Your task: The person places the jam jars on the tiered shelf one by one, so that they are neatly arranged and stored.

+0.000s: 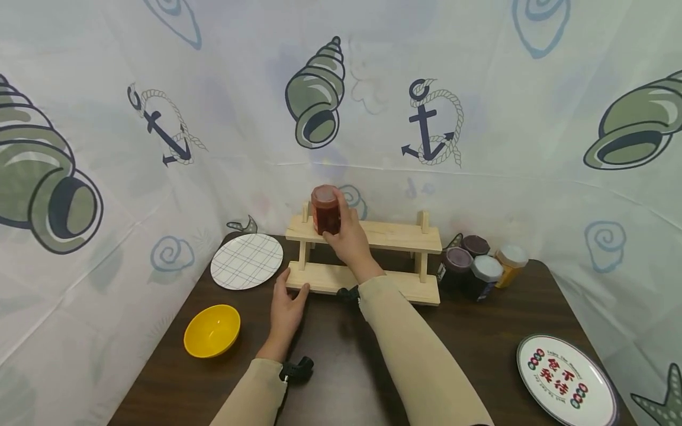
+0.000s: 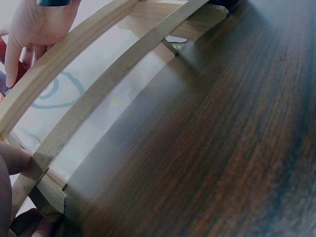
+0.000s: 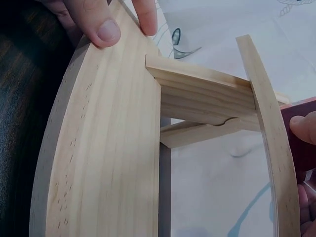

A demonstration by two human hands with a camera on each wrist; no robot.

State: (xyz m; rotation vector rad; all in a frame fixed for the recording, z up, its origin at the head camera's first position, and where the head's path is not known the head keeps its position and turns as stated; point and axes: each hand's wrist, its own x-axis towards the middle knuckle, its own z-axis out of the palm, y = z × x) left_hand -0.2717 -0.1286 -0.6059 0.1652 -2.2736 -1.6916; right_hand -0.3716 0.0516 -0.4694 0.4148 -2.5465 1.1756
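A two-tier wooden rack (image 1: 373,235) stands at the back of the dark table. My right hand (image 1: 351,242) holds a jar (image 1: 326,214) of dark red contents, upright at the left part of the upper tier; whether its base touches the wood I cannot tell. With my left hand (image 1: 286,310) I grip the left end of the lower tier (image 3: 113,148). The right wrist view shows that hand's thumb (image 3: 101,29) on the board's top, and the left wrist view shows fingertips (image 2: 42,228) below it.
Several lidded jars (image 1: 486,269) cluster right of the rack. A checked plate (image 1: 247,260) lies at the back left, with a yellow bowl (image 1: 212,331) nearer me. Toward the front right lies a white plate with red characters (image 1: 565,378). Printed cloth (image 1: 373,118) hangs behind.
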